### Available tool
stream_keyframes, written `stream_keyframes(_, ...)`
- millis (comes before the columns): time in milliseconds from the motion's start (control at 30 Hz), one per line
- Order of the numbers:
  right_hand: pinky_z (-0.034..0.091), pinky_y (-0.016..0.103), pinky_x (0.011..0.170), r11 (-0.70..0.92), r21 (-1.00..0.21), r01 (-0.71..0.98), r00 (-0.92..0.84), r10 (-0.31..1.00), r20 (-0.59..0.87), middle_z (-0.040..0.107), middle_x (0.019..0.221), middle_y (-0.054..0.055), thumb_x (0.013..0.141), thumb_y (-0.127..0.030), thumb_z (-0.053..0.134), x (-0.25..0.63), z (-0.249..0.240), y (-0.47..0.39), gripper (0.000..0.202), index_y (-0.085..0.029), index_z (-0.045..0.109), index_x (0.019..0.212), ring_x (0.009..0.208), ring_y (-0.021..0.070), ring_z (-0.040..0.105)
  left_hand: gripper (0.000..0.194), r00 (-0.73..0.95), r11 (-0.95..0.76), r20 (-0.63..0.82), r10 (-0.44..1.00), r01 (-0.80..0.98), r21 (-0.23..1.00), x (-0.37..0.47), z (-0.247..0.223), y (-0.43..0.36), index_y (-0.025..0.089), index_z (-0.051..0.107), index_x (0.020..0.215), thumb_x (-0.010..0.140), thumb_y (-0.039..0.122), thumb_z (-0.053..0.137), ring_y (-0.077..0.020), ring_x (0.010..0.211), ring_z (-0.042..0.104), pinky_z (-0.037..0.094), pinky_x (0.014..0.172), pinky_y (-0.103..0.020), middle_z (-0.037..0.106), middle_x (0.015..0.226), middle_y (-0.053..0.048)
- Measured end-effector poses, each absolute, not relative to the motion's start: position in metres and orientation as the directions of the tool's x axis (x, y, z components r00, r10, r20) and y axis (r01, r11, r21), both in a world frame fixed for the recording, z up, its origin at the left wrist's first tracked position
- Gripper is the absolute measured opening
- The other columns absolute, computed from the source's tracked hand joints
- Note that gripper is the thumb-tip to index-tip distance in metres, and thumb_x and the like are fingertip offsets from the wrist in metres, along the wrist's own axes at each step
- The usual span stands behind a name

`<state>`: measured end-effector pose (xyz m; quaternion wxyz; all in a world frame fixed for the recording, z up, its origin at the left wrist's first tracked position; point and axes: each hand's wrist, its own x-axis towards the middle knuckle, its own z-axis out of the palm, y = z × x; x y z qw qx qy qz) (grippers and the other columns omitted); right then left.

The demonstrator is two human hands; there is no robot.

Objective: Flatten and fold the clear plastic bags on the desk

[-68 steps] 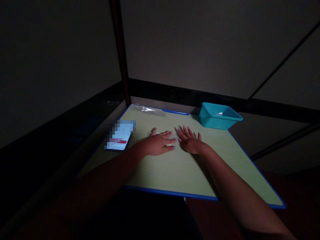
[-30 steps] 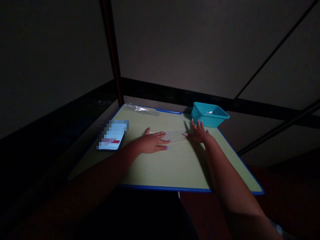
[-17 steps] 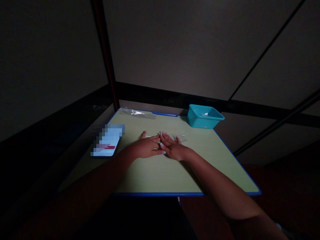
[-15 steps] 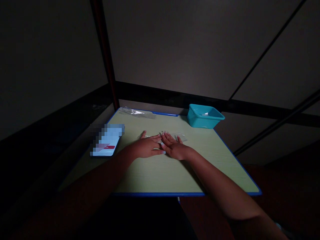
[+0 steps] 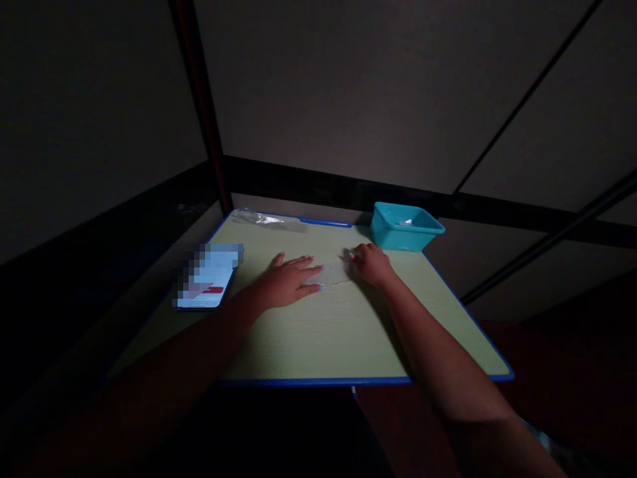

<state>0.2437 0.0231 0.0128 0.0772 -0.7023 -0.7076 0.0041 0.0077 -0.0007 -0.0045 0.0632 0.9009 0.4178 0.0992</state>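
A small clear plastic bag lies flat on the table between my hands. My left hand rests on its left part with the fingers spread and the palm down. At the bag's right end, my right hand has its fingers curled and pinched together on the edge. The right fingertips are partly hidden behind the hand.
A turquoise plastic basket stands at the table's back right corner, with something pale inside. Another clear plastic bag lies along the back left edge. A phone with a lit, blurred screen is on the left side.
My right hand has gone from lying flat beside the left hand to a pinch at the bag's right end. The hands are further apart, uncovering the bag's middle.
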Motion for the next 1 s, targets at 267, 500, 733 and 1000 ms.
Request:
stream_keyframes(267, 0.041, 0.039, 0.079, -0.025, -0.162, 0.987, 0.045, 0.992, 0.12, 0.054, 0.114, 0.011, 0.083, -0.048, 0.053, 0.256, -0.004, 0.044, 0.031, -0.023, 0.062, 0.098, 0.11, 0.0281, 0.044, 0.037, 0.325, -0.375, 0.266, 0.908, 0.912, 0.166, 0.007, 0.003, 0.005, 0.024, 0.056, 0.118, 0.087, 0.042, 0.048, -0.0297, 0.133, 0.028, 0.019, 0.101, -0.063, 0.043, 0.139, -0.011)
stream_keyframes(500, 0.04, 0.035, 0.075, 0.002, -0.158, 0.987, 0.013, 0.996, 0.093, 0.056, 0.111, 0.011, 0.085, -0.042, 0.053, 0.253, 0.0, 0.043, 0.024, -0.022, 0.064, 0.093, 0.107, 0.0276, 0.044, 0.029, 0.404, -0.432, 0.168, 0.899, 0.88, 0.197, 0.002, -0.003, 0.011, 0.034, 0.06, 0.113, 0.088, 0.04, 0.046, -0.0267, 0.133, 0.029, 0.019, 0.101, -0.061, 0.045, 0.138, -0.004)
stream_keyframes(733, 0.039, 0.037, 0.076, 0.002, -0.117, 0.993, 0.011, 0.994, 0.107, 0.057, 0.11, 0.011, 0.084, -0.042, 0.052, 0.255, 0.002, 0.041, 0.027, -0.02, 0.065, 0.093, 0.106, 0.0284, 0.045, 0.035, 0.454, -0.468, 0.115, 0.884, 0.865, 0.183, -0.001, -0.007, 0.015, 0.033, 0.057, 0.119, 0.089, 0.044, 0.042, -0.0265, 0.134, 0.028, 0.016, 0.102, -0.061, 0.042, 0.141, -0.003)
stream_keyframes(1000, 0.04, 0.038, 0.078, -0.052, -0.044, 0.998, 0.055, 0.996, 0.069, 0.059, 0.111, 0.011, 0.083, -0.037, 0.051, 0.256, 0.003, 0.042, 0.025, -0.022, 0.064, 0.097, 0.109, 0.0289, 0.045, 0.034, 0.452, -0.461, 0.089, 0.887, 0.874, 0.155, 0.0, -0.001, 0.012, 0.031, 0.058, 0.118, 0.091, 0.043, 0.04, -0.0233, 0.136, 0.026, 0.019, 0.102, -0.059, 0.041, 0.141, -0.003)
